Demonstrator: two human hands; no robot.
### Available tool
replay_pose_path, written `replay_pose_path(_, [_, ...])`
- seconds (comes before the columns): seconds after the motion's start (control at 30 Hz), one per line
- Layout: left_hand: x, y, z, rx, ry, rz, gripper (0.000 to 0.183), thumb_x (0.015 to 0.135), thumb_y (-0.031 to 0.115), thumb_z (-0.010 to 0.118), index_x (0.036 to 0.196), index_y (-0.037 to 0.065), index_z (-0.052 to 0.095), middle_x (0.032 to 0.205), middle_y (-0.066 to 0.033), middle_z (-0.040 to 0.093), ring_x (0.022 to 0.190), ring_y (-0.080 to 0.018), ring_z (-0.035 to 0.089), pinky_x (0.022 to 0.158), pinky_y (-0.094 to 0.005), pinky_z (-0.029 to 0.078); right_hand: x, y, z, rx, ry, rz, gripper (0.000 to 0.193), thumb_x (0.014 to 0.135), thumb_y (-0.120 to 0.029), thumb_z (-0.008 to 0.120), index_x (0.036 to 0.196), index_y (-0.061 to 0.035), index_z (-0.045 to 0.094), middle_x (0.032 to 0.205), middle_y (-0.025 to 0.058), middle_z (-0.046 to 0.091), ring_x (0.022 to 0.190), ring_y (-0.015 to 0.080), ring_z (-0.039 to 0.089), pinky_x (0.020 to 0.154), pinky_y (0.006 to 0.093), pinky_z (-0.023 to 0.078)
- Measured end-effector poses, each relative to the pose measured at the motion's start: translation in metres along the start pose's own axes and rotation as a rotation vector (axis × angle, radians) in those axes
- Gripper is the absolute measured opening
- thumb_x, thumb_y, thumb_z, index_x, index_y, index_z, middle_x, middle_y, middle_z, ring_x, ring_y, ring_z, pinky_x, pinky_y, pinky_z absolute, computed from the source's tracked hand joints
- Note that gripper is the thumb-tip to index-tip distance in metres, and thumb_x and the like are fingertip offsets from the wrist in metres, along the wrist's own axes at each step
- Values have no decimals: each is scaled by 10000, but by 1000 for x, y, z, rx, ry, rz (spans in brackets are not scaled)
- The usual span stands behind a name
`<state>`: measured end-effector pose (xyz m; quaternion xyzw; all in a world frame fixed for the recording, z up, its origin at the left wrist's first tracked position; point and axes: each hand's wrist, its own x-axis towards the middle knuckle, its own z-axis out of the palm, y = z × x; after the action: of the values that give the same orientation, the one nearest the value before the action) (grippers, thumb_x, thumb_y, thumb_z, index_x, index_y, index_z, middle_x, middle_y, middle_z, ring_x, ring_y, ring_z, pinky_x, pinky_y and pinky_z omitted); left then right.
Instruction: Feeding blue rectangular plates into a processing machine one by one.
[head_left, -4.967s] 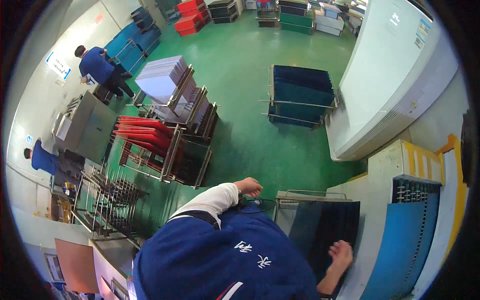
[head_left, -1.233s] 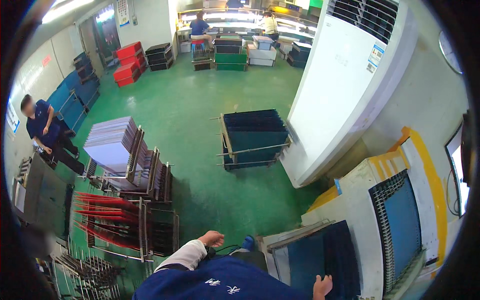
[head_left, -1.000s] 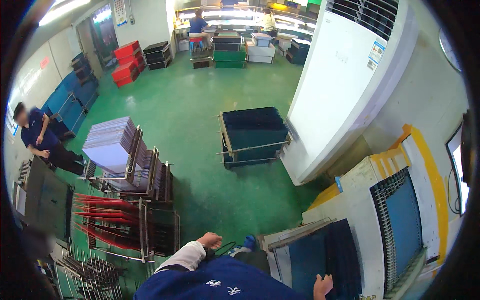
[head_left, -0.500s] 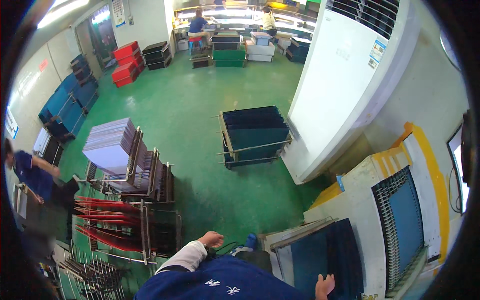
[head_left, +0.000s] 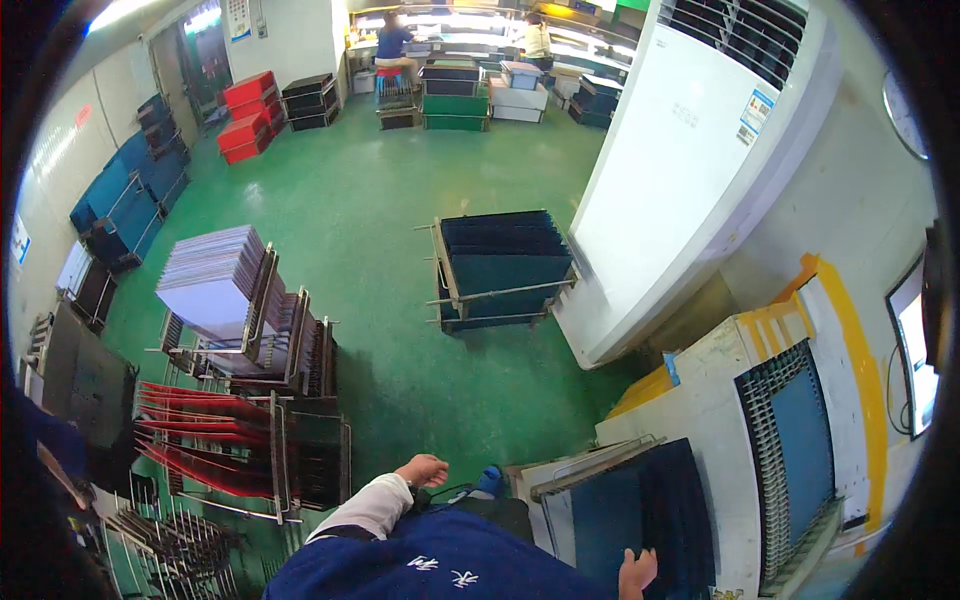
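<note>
My left hand [head_left: 422, 470] hangs loosely curled over the green floor [head_left: 400, 200], holding nothing, just right of a wire rack of red sheets [head_left: 205, 430]. At the bottom edge, my right hand [head_left: 637, 572] rests with its fingers apart against dark blue sheets [head_left: 625, 505] standing in a metal-framed rack. My blue top and white left sleeve fill the lower middle. A small blue object [head_left: 487, 481] lies on the floor between my hands.
A cart of dark blue sheets [head_left: 500, 262] stands mid-floor beside a tall white cabinet unit [head_left: 690, 170]. A rack of white sheets [head_left: 212, 282] is left of it. A white and yellow machine [head_left: 790, 440] stands to the right. Two people [head_left: 392, 38] work far back; another person [head_left: 50, 450] is at the left edge.
The person in blue at the left has moved down along the left edge toward me. My hands have hardly shifted.
</note>
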<state>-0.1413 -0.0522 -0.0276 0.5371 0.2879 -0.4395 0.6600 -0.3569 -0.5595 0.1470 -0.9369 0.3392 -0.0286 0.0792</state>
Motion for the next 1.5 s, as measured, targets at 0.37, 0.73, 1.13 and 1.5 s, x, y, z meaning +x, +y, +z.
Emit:
replay_pose_path(0.37, [-10,0,-9,-22,88,9,209,887,211,642,995,38,594,792,-75,656,625,-191,639,543,-339,512,-1,1,0,-15,-9,-14,395,706,-300,725,860,56,653,1125,297,605,1080,421,566,954,447,446])
replay_pose_path(0.73, [-10,-9,-20,-50,65,-37,184,899,208,635,1017,73,594,833,-86,660,701,-207,647,606,-365,514,3,-1,-1,-53,-47,17,445,743,-292,709,975,83,654,1212,298,568,1139,400,546,988,432,423])
replay_pose_path(1.13, [-11,-5,-17,-14,38,-5,178,903,210,626,975,60,563,789,-73,631,652,-211,629,553,-358,516,-5,10,14,-78,20,-83,396,746,-312,697,901,50,655,1161,292,586,1057,418,564,921,466,455])
replay_pose_path(1.5, [-32,4,-2,-47,92,5,130,903,142,610,964,42,556,711,-75,592,567,-193,586,474,-342,442,-3,1,8,-67,-1,-28,395,742,-291,715,951,41,664,1197,277,583,1111,404,556,962,447,443])
